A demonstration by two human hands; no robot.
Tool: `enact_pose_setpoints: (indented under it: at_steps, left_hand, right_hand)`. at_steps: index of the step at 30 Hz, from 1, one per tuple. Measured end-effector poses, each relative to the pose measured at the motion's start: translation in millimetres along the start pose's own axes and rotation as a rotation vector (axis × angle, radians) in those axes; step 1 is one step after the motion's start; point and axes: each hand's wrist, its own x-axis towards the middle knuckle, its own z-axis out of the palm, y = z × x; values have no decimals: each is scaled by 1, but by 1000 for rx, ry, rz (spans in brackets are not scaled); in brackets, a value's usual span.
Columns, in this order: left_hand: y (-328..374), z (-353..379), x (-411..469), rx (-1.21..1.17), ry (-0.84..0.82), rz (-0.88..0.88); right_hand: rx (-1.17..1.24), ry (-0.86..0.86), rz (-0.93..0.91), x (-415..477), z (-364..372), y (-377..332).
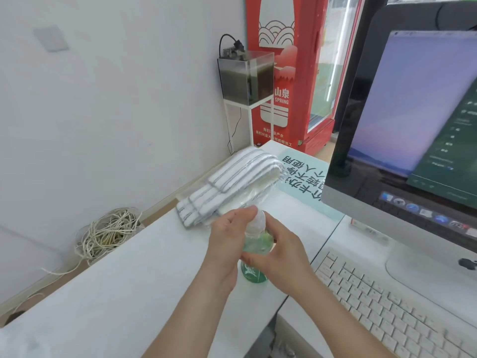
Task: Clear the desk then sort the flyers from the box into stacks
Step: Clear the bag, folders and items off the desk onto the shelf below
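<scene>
A small clear bottle [254, 273] with a green label and a clear cap stands on the white desk [129, 293] in front of me. My left hand [227, 236] curls round its upper part from the left, fingertips at the cap. My right hand [281, 250] grips the bottle's body from the right. Behind the bottle lies a pack of white cloths with grey stripes [229, 184] in clear plastic wrap. No box of flyers shows.
A pale green sign [307, 177] with large characters lies flat on the desk. A computer monitor [413, 120] and white keyboard [387, 298] fill the right. A coil of cord [108, 232] sits on the floor left. A small tank [246, 76] and red fridge [296, 73] stand behind.
</scene>
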Motion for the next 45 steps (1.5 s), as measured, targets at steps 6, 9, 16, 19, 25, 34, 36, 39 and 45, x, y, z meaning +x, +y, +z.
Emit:
enact_pose_setpoints:
  at_steps: [6,9,16,19,25,34,36,39,45]
  left_hand:
    - [-5,-5,4,109,8,36]
    - [-19,-19,-6,370,-199,90]
    - [-38,-34,-45,817,8,252]
    - [-39,-40,-76,1006,103,330]
    - [-66,-67,-147,806,-159,290]
    - [-186,-78,-215,894,-450,138]
    - [-219,-78,-214,996,-509,167]
    - [-275,-76,-208,1039,-501,112]
    - [-413,-67,-166,808,-332,-169]
  right_hand:
    - [-31,-102,-27,6,-8,6]
    - [-132,-260,8,17,-25,11]
    - [-102,-795,87,12,-53,-1]
    - [-137,-583,63,-36,-29,-11]
    - [-86,-207,0,-145,-6,-24]
    - [-196,-451,240,-260,1,63]
    - [-34,-458,379,-276,8,98]
    - [249,-342,552,-294,28,148]
    - [80,123,645,-299,103,292]
